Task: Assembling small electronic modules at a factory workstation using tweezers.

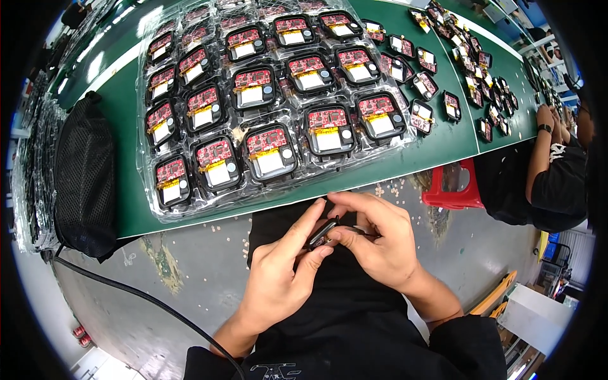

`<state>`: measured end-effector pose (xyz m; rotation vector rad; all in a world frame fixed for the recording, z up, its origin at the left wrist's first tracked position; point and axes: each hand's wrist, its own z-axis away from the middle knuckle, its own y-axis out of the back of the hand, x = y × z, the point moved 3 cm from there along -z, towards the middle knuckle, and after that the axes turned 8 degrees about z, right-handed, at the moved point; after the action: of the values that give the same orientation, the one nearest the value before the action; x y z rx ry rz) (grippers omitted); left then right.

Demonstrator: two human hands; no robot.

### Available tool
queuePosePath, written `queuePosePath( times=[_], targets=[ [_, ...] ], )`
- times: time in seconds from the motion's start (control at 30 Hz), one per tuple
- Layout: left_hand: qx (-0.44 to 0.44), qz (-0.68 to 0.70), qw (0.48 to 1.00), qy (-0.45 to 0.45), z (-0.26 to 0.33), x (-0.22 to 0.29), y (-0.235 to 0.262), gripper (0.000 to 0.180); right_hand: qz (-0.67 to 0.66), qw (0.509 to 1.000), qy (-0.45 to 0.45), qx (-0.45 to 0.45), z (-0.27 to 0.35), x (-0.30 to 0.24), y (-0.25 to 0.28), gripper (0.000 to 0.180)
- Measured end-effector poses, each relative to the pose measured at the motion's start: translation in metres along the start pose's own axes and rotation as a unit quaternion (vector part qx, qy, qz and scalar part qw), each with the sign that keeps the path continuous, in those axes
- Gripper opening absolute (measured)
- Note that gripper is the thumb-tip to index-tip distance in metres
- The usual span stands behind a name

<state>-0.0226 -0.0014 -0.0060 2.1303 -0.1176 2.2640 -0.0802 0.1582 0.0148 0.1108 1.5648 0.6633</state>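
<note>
In front of my body, past the table's near edge, a small black device casing (322,234) is tilted almost edge-on between my hands. My left hand (278,272) pinches it between thumb and forefinger. My right hand (386,247) grips its other side, thumb against the casing and forefinger arched over the top. A dark sliver also shows between the right fingers; its kind cannot be made out. Most of the casing's inner face is hidden. Just beyond lies a clear plastic tray (209,206) with rows of black casings (271,152), each with red circuit board, yellow tape and silvery-white block.
Loose boards in black frames (421,116) lie on the green table (130,202) to the right. A black mesh bag (85,177) and stacked clear trays (35,158) are at left. A black cable (145,303) runs toward me. A red stool (453,197) and another person (557,183) are right.
</note>
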Motion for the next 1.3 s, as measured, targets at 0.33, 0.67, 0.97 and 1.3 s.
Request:
queuePosePath(
  times=[0.33,0.67,0.97,1.3],
  targets=[
    [0.019,0.226,0.971,0.075,-0.001,-0.007,-0.009,0.066,-0.280,0.948,-0.151,0.012,0.016,0.025,-0.011,0.019],
    [-0.051,0.261,0.962,0.068,0.004,-0.010,-0.003,0.052,-0.349,0.903,-0.212,-0.136,0.016,0.014,0.002,0.034],
    [-0.035,0.293,0.953,0.064,0.008,-0.013,-0.002,0.046,-0.350,0.909,-0.203,-0.098,0.026,0.004,-0.004,0.039],
    [-0.062,0.318,0.943,0.071,0.006,-0.018,0.002,0.047,-0.300,0.943,-0.121,-0.083,0.029,0.003,-0.010,0.050]
  ],
)
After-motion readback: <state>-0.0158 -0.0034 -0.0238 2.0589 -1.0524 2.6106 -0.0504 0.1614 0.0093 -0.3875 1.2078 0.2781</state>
